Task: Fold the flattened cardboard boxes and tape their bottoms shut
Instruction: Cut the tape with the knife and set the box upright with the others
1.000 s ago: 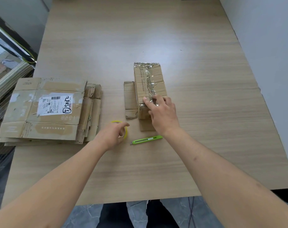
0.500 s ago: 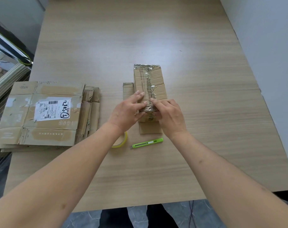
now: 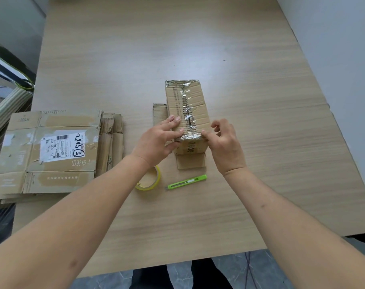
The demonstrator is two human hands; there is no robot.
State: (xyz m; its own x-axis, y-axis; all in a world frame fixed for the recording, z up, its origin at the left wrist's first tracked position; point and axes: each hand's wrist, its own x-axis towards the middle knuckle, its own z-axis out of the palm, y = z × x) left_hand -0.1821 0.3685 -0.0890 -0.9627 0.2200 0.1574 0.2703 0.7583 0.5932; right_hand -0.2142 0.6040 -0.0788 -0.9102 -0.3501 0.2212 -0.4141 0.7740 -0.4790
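A folded cardboard box (image 3: 187,101) stands in the middle of the table, bottom side up, with clear tape running along its centre seam. My left hand (image 3: 156,140) lies on the box's near left corner, its fingers flat on the top. My right hand (image 3: 223,142) is at the near right corner, where the thumb tip presses the tape end over the edge and the other fingers are loosely bent. A yellow tape roll (image 3: 155,180) lies on the table, partly hidden under my left wrist. A stack of flattened boxes (image 3: 48,151) sits at the left.
A green utility knife (image 3: 186,182) lies just in front of the box, next to the tape roll. Loose box flaps (image 3: 159,113) rest flat on the wooden table (image 3: 260,142) beside and in front of the box. A white wall runs along the right.
My left hand left the tape roll on the table and came up onto the box's near left corner. My right hand shifted from the top seam to the near right corner.
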